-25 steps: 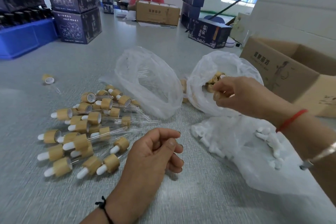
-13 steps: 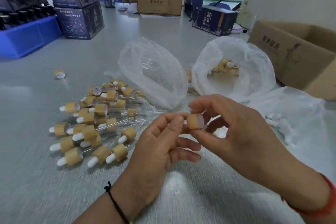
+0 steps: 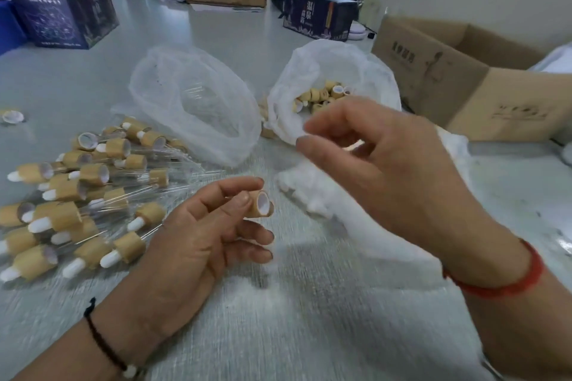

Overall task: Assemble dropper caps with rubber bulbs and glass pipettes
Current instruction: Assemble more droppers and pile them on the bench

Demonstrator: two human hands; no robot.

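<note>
The left hand (image 3: 198,235) pinches a bamboo-coloured cap (image 3: 261,204) between thumb and forefinger at the centre of the frame, its open white-lined mouth turned toward the right. The right hand (image 3: 390,170) hovers above and to the right of it, apart from the cap, fingers loosely curled and blurred; it appears to hold nothing, though the blur leaves some doubt.

The step in hand looks like fetching a rubber bulb to seat in this cap. The white bulbs (image 3: 306,198) lie in a clear bag just below the right hand, right of centre, so the reach is short. It would go best if the left hand keeps the cap steady with its mouth exposed, and the right hand pinches one bulb by its rounded end so the collar enters first and seats squarely.

The spare caps sit in the bag of caps (image 3: 328,96) at upper centre, the glass pipettes in the clear bag (image 3: 192,105) to its left. Finished droppers (image 3: 80,192) are heaped on the counter (image 3: 309,318) at the left of the frame.
</note>
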